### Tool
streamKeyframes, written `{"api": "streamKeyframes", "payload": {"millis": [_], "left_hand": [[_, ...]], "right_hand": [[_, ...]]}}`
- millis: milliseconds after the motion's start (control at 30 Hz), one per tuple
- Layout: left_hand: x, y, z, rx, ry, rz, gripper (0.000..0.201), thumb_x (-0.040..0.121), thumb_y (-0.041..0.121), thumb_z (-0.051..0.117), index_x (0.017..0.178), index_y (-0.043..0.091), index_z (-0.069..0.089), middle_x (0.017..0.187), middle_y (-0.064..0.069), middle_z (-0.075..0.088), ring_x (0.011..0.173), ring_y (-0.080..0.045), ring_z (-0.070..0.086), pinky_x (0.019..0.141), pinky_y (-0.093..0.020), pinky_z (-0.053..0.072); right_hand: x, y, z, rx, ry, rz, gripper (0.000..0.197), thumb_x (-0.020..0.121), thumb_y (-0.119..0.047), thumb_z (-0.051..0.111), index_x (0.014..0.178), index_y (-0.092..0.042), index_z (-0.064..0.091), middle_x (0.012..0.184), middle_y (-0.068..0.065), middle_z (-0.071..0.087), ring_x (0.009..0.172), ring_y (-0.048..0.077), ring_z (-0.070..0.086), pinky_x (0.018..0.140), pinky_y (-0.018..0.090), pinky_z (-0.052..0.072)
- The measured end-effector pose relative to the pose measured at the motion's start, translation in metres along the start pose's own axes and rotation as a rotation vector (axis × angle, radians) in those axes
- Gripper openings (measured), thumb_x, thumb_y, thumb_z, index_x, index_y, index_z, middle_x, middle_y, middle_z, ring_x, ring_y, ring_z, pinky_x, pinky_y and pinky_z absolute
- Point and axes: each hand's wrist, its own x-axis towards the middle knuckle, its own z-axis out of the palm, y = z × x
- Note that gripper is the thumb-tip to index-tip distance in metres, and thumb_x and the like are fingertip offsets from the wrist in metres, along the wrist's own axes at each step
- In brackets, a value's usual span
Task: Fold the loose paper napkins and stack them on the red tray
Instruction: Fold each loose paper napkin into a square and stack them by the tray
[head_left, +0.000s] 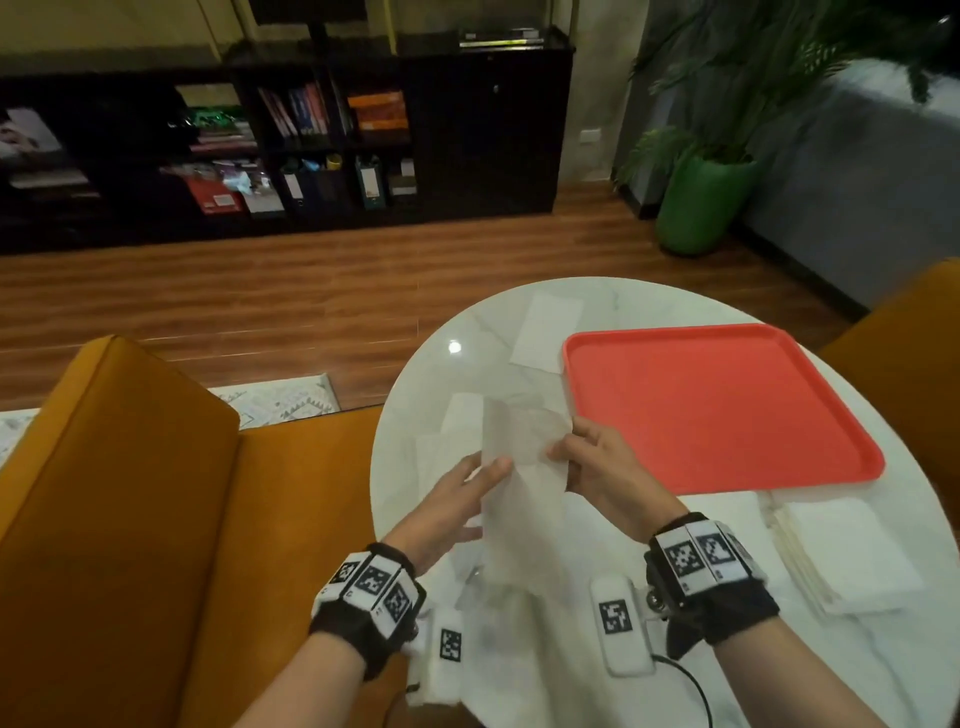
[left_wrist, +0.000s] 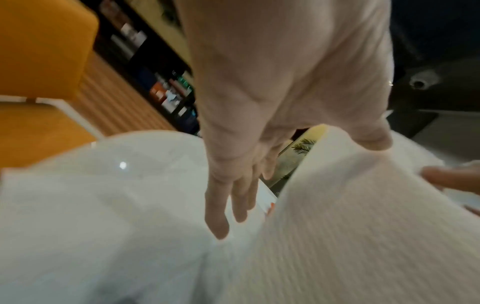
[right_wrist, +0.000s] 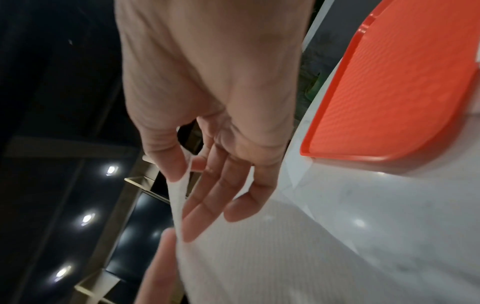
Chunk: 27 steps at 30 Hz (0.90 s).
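Observation:
I hold one thin white napkin (head_left: 519, 447) up over the round marble table (head_left: 467, 332), between both hands. My left hand (head_left: 467, 488) has its thumb on the near face and its straight fingers behind the sheet. In the left wrist view the napkin (left_wrist: 363, 226) drapes down from that thumb, beside the left hand (left_wrist: 259, 123). My right hand (head_left: 571, 454) pinches the sheet's right edge. The right wrist view shows the right hand (right_wrist: 207, 102) with thumb and forefinger pinching the napkin (right_wrist: 259, 267). The red tray (head_left: 717, 410) lies bare to the right, also seen in the right wrist view as the tray (right_wrist: 389, 92).
Loose napkins (head_left: 447, 441) lie on the table under my hands, and a flat one (head_left: 548, 332) lies beyond the tray's left corner. A stack of white napkins (head_left: 847, 556) sits near the table's right front edge. Orange seats (head_left: 130, 493) flank the table.

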Motion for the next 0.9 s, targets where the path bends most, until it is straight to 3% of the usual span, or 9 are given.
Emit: {"api": "streamKeyframes", "payload": {"millis": [133,267,367,467,567,633,700,800,900], "left_hand": [[-0.001,0.009,0.022,-0.329,-0.172,0.040,0.051,0.096,0.043,0.052,0.139,0.015,0.051,0.136,-0.011,0.060,0.127,-0.028,0.055,0.108,-0.049,0.042],[-0.001,0.017,0.031,-0.316,-0.135,0.044,0.041,0.096,0.025,0.058,0.132,0.005,0.056,0.126,-0.015,0.066,0.118,-0.031,0.062,0.103,-0.045,0.048],[0.002,0.021,0.034,-0.254,-0.092,0.028,0.040,0.096,0.026,0.058,0.129,0.005,0.057,0.121,-0.014,0.069,0.113,-0.030,0.065,0.100,-0.045,0.050],[0.003,0.026,0.038,-0.257,-0.071,0.027,0.042,0.099,0.035,0.051,0.129,0.007,0.057,0.120,-0.012,0.070,0.111,-0.029,0.066,0.090,-0.040,0.054],[0.002,0.031,0.042,-0.278,-0.064,0.040,0.042,0.100,0.039,0.047,0.127,0.010,0.057,0.117,-0.011,0.071,0.108,-0.028,0.068,0.086,-0.041,0.056],[0.002,0.032,0.042,-0.259,-0.058,0.057,0.041,0.099,0.040,0.048,0.128,0.011,0.057,0.120,-0.010,0.070,0.111,-0.029,0.067,0.094,-0.045,0.054],[0.001,0.031,0.039,-0.214,-0.069,0.087,0.038,0.099,0.031,0.052,0.130,0.009,0.057,0.123,-0.011,0.068,0.114,-0.030,0.065,0.101,-0.050,0.049],[-0.001,0.030,0.037,-0.141,-0.039,0.119,0.030,0.097,0.011,0.055,0.126,0.007,0.061,0.118,-0.011,0.071,0.110,-0.029,0.067,0.098,-0.049,0.051],[-0.003,0.032,0.036,-0.135,-0.022,0.142,0.023,0.096,0.006,0.055,0.116,0.007,0.067,0.114,-0.011,0.072,0.105,-0.027,0.069,0.092,-0.042,0.056]], "right_hand": [[-0.003,-0.010,-0.005,-0.019,0.187,-0.039,0.010,0.082,-0.007,0.062,0.089,-0.007,0.055,0.087,0.019,0.060,0.073,0.024,0.058,0.064,0.034,0.045],[-0.009,-0.011,-0.020,-0.102,0.304,-0.092,0.011,0.088,-0.018,0.066,0.088,-0.014,0.055,0.088,0.008,0.066,0.069,0.016,0.060,0.060,0.028,0.047],[-0.014,-0.005,-0.029,-0.180,0.364,-0.001,0.043,0.082,-0.049,0.067,0.107,-0.016,0.055,0.098,0.011,0.065,0.074,0.021,0.061,0.062,0.033,0.054],[-0.022,0.003,-0.031,-0.180,0.268,0.160,0.070,0.072,-0.069,0.065,0.118,-0.017,0.055,0.113,0.014,0.065,0.099,0.030,0.066,0.077,0.042,0.058],[-0.033,0.002,-0.026,-0.121,0.096,0.202,0.044,0.087,-0.030,0.067,0.119,-0.002,0.057,0.112,0.014,0.069,0.096,0.026,0.068,0.071,0.032,0.054],[-0.036,0.002,-0.024,-0.069,0.092,0.190,0.036,0.085,-0.010,0.068,0.116,0.004,0.058,0.106,0.016,0.071,0.091,0.026,0.069,0.070,0.032,0.053],[-0.034,0.001,-0.024,-0.018,0.175,0.173,0.035,0.083,-0.003,0.068,0.114,0.008,0.057,0.103,0.019,0.071,0.085,0.026,0.069,0.068,0.032,0.054],[-0.034,-0.001,-0.026,0.050,0.228,0.193,0.034,0.085,-0.006,0.066,0.113,0.010,0.058,0.102,0.020,0.070,0.083,0.027,0.067,0.067,0.033,0.054],[-0.036,-0.002,-0.025,0.089,0.193,0.177,0.027,0.087,-0.004,0.061,0.113,0.001,0.063,0.109,0.018,0.069,0.092,0.029,0.064,0.082,0.041,0.051]]}}
